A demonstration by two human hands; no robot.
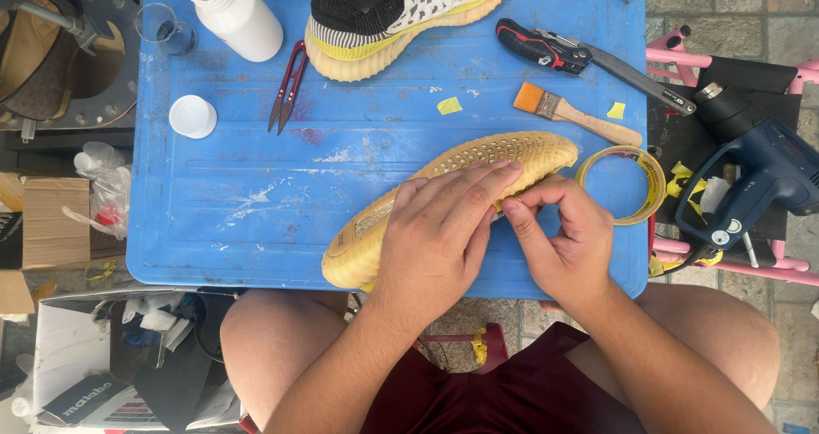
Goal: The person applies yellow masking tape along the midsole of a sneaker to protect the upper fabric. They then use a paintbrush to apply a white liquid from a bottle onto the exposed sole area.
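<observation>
A yellowed sneaker (pixel 495 154) lies sole-up across the near right part of the blue plastic table (pixel 256 186). My left hand (pixel 439 229) presses flat on its middle, fingers spread over the sole. My right hand (pixel 563 233) pinches at the shoe's edge just beside my left fingertips; what it pinches is too small to tell. A second sneaker (pixel 401 16), black, white and yellow, stands upright at the table's far edge.
On the table are red thread snips (pixel 287 88), a white bottle (pixel 239 11), a white cap (pixel 193 116), a small brush (pixel 573 112), a folding saw (pixel 597 58) and a tape roll (pixel 636 182). A blue heat gun (pixel 759 186) rests on a pink stool at right. Boxes sit at left.
</observation>
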